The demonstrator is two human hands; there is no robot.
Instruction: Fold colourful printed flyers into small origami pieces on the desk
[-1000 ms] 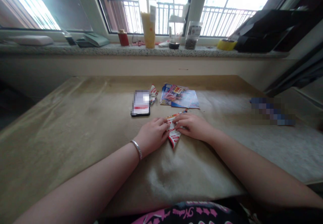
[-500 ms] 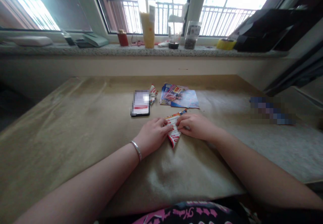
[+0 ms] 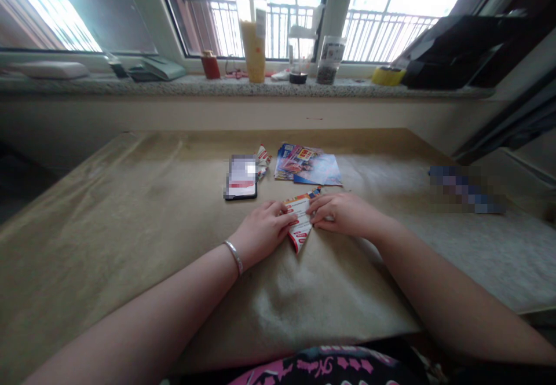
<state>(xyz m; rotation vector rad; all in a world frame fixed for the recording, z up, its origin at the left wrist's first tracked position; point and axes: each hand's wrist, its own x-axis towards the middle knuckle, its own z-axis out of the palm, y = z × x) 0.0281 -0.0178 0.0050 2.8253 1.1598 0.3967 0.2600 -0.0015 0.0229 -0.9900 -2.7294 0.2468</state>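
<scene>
A folded sheet of printed paper (image 3: pixel 300 231), white with red and orange print, lies on the table in front of me, its pointed end towards me. My left hand (image 3: pixel 266 226) rests on its left edge, thumb and fingers closed on the paper. At the right edge my right hand (image 3: pixel 341 214) pinches the paper with curled fingers. Just beyond lies a small pile of colourful leaflets (image 3: pixel 317 165). To the left is a phone (image 3: pixel 241 176) with a blurred screen, and a folded paper piece (image 3: pixel 263 158) sits beside it.
A brown covering spreads over the table (image 3: pixel 130 217). A blurred blue strip (image 3: pixel 464 189) lies at the right. Along the windowsill (image 3: pixel 195 87) stand a tall yellow drink cup (image 3: pixel 255 49), a red bottle (image 3: pixel 211 65), clear cups, yellow tape (image 3: pixel 388 76) and a black bag (image 3: pixel 456 55).
My right hand has shifted slightly to the right along the paper's edge, uncovering a little more print. My left hand stays in place.
</scene>
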